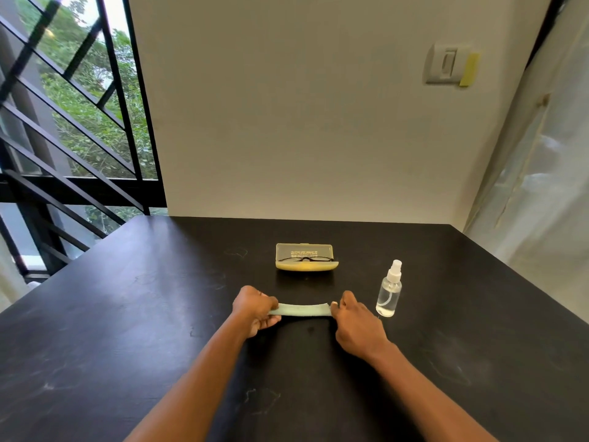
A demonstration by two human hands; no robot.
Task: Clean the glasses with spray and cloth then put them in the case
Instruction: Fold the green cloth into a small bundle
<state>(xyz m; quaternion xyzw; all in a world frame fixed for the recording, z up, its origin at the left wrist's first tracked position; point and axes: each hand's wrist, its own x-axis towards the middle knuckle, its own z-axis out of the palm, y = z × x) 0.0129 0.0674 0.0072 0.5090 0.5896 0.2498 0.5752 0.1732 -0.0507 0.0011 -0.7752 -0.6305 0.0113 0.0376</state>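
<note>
Left to right across the black wooden desk [127, 314]. The left hand [255, 311] is closed in a pinch on the left end of a pale green cleaning cloth [299, 309]; the cloth is folded into a narrow strip, its long axis running left–right, parallel to the near edge of the desk. The right hand [357, 320] is likewise closed on the strip's right end, so the cloth spans the two hands just above or on the desk; contact with the surface cannot be told.

Beyond the cloth, toward the far edge and roughly midway between the hands, stands the open yellow plastic spectacle case with a translucent lid [305, 257]. The dark-framed glasses [306, 258] lie inside it, long axis also left–right. Neither hand is clearly nearer; both would reach straight forward. The lid bears printed lines, upside down from this view and too small to read.

Just right of the right hand stands the clear plastic spray bottle with a white nozzle [389, 290], upright, unlabelled as far as shown, nearest the right hand.
</note>
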